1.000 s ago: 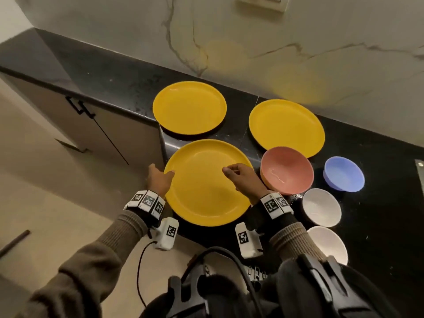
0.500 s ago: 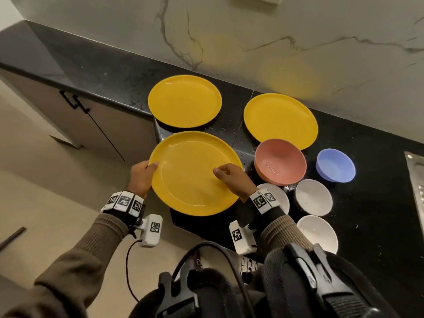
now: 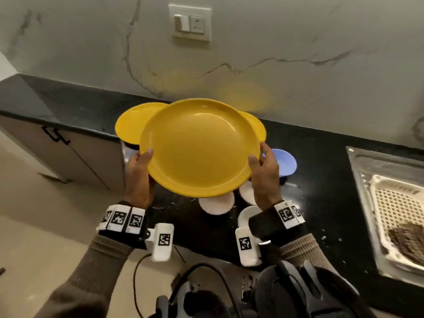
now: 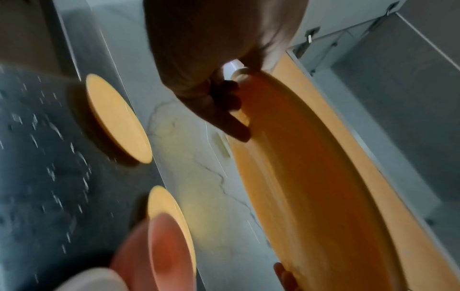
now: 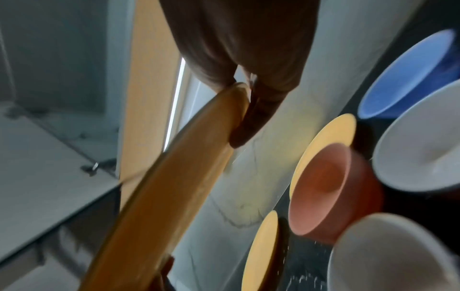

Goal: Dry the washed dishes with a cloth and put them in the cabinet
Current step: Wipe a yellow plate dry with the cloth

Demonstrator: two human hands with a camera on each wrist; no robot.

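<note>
A large yellow plate (image 3: 199,148) is held up in the air above the black counter (image 3: 321,171), tilted a little toward me. My left hand (image 3: 137,177) grips its left rim, thumb on top. My right hand (image 3: 263,177) grips its right rim the same way. The left wrist view shows the plate's underside (image 4: 323,187) and my fingers curled round its rim; the right wrist view shows its edge (image 5: 179,177) pinched between thumb and fingers. Two more yellow plates (image 3: 130,125) lie on the counter behind it, mostly hidden.
A blue bowl (image 3: 285,162) and white bowls (image 3: 215,204) stand on the counter under the plate; a pink bowl (image 5: 328,193) shows in the wrist views. A sink with a white basket (image 3: 394,216) is at the right. A closed cabinet door (image 3: 68,152) is at the left.
Both hands have lifted the near yellow plate off the counter and raised it toward me. My right hand shifted from the plate's middle to its right rim.
</note>
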